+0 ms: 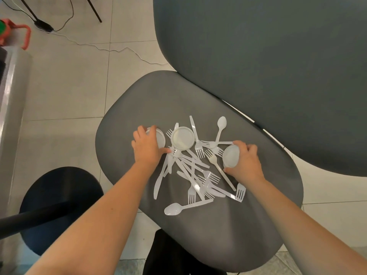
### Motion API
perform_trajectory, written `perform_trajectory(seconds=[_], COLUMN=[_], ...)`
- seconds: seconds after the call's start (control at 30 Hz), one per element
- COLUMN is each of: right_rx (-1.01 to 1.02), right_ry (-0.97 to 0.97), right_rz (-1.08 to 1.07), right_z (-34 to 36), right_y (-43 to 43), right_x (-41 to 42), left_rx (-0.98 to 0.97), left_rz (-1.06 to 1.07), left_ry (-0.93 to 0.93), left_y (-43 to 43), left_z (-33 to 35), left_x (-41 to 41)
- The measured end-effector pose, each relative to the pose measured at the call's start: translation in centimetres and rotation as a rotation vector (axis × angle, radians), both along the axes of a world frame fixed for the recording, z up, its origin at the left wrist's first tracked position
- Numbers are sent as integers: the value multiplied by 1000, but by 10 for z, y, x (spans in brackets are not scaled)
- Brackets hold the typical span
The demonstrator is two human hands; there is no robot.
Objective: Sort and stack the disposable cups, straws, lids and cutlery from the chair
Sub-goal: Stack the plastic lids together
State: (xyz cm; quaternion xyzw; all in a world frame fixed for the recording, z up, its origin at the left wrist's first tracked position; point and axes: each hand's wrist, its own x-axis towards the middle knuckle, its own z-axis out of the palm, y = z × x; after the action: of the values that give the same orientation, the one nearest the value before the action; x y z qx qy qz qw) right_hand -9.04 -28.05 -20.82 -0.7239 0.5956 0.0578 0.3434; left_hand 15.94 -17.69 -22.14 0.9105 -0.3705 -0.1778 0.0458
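On the grey chair seat [139, 100] lies a heap of white plastic forks, knives and spoons [195, 175]. My left hand [148, 146] grips a clear round lid [161, 138] at the heap's left edge. A second lid [183, 138] lies flat just right of it, untouched. My right hand [247, 162] closes its fingers around a third lid [230, 156] at the heap's right side. One spoon [174, 209] lies at the near edge of the heap, another spoon [220, 126] at the far side. No cups or straws are in view.
The dark grey table top [278, 56] overhangs the chair's far right side. A black round stool base [59, 195] stands on the tiled floor at the left. A white cable [119, 49] and a black adapter [43, 25] lie on the floor beyond.
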Motion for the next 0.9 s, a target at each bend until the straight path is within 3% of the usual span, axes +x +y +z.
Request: perform_trajectory(seconds=[0.23, 0.43, 0.57, 0.67, 0.8, 0.9], right_rx=[-58, -7, 13, 11, 28, 40], right_ry=[-308, -384, -350, -309, -171, -128], right_rz=[-89, -100, -78, -106, -141, -140], right_z=[28, 30, 21, 11, -3, -7], right_y=[3, -3, -8, -12, -12, -10], right_x=[36, 73, 84, 86, 79, 73], left_rx=[-74, -52, -304, -420, -151, -5], left_rz=[46, 17, 92, -117, -491, -606], left_ry=[30, -6, 167, 274, 265, 179], left_y=[3, 4, -2, -19, -41, -45], left_z=[-3, 0, 12, 21, 7, -3], left_x=[8, 16, 13, -2, -19, -19])
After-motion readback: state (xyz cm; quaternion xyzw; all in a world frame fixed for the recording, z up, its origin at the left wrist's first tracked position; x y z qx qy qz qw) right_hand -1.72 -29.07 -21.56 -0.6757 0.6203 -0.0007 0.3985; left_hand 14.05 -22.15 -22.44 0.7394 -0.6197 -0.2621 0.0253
